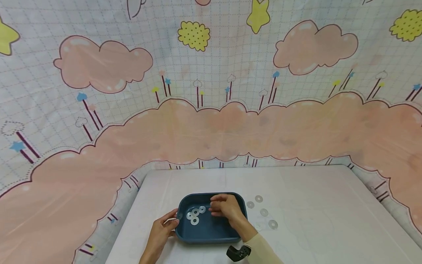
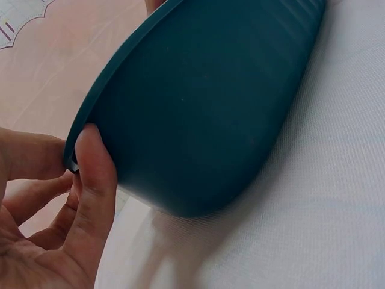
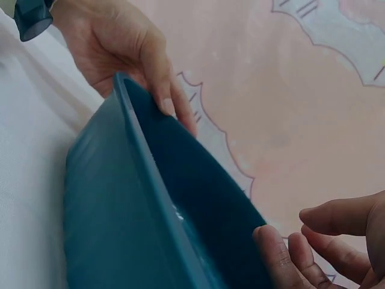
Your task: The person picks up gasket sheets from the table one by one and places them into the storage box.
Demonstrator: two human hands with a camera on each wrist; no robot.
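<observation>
Tray (image 1: 217, 229): left hand (image 1: 161, 231) pinching left rim; right hand (image 1: 228, 208) over right half, fingers parted. Washers (image 1: 194, 223) inside, left; others outside, right.

A printed sheet (image 1: 230, 132) is rising behind a table (image 1: 329, 212), lending the place the air of a child's room at home, though the drapery is leaving the actual kind of room uncertain. Pink clouds (image 1: 105, 66) and yellow stars (image 1: 258, 16) are floating across a pale checked ground, and the same print is running down past the table's sides. A finely woven white cover (image 2: 337, 180) is dressing the tabletop, where a blue tray (image 1: 217, 231) and loose washers (image 1: 270, 224) are marking out a simple indoor work spot.
</observation>
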